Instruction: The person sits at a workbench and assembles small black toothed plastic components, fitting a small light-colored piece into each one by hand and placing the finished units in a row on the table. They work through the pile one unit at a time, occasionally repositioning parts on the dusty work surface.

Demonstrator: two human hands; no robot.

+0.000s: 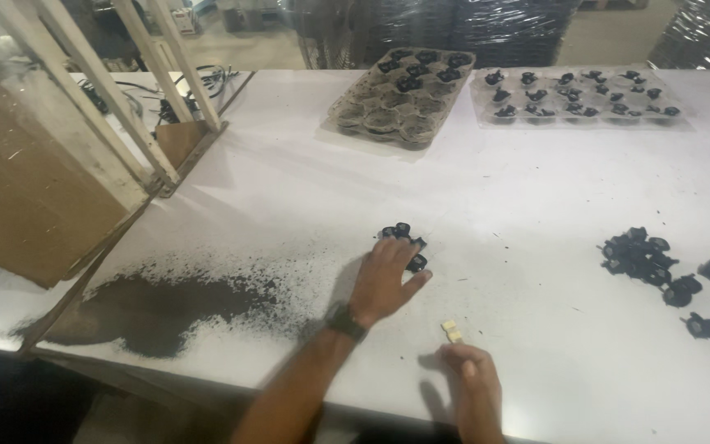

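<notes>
Left hand (381,279) rests on the white desk (306,189), fingers spread over a small cluster of black parts (404,242), touching them. Right hand (474,382) sits at the near edge, fingers curled together, holding nothing visible, near a small tan piece (452,330). Dark tray (403,94) looks partly filled, clear tray (577,97) mostly filled. A bigger pile of black parts (647,259) lies loose, so sorting looks midway. Dark powder (166,304) lies at left.
</notes>
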